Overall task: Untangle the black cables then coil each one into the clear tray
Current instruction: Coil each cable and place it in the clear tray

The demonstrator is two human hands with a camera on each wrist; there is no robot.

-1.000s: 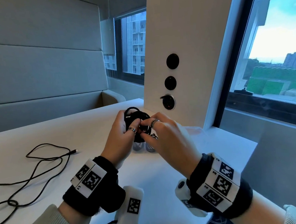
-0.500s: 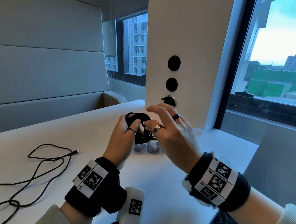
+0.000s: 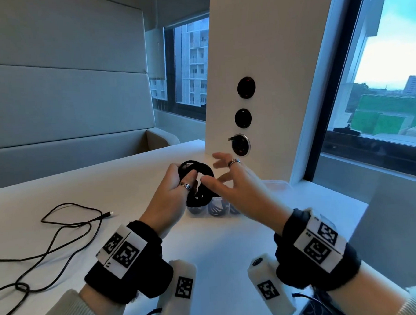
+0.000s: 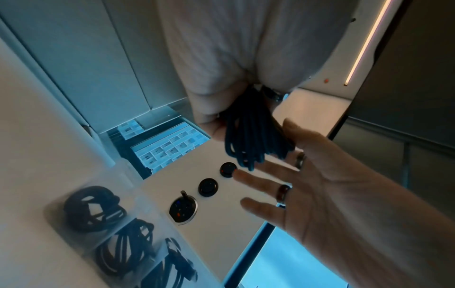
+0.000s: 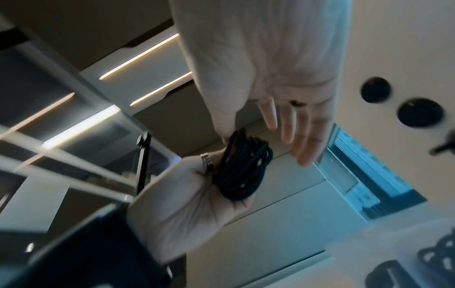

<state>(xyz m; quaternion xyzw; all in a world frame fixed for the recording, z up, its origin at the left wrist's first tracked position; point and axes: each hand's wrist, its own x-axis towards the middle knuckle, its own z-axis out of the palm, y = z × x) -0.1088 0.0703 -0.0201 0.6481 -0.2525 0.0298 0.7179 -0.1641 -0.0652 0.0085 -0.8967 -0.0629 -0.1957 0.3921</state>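
My left hand [image 3: 172,196] grips a coiled black cable [image 3: 201,199] just above the clear tray [image 3: 277,184], thumb through the loop. In the left wrist view the coil [image 4: 251,134] hangs from the left fingers. To the right of the coil my right hand [image 3: 238,187] has its fingers spread straight, and only its thumb is close to the coil [image 5: 243,171]. A second black cable [image 3: 60,234] lies loose and looped on the white table [image 3: 130,181] at the left. The tray's [image 4: 61,196] compartments hold coiled black cables.
A white pillar [image 3: 257,57] with three round black sockets [image 3: 243,118] stands right behind the tray. Windows lie to the right and behind. A grey padded bench back [image 3: 65,105] runs along the far left. The table's right edge is near the tray.
The right hand has let go of the coil and spread its fingers away to the right. The left hand keeps holding the coil in about the same place.
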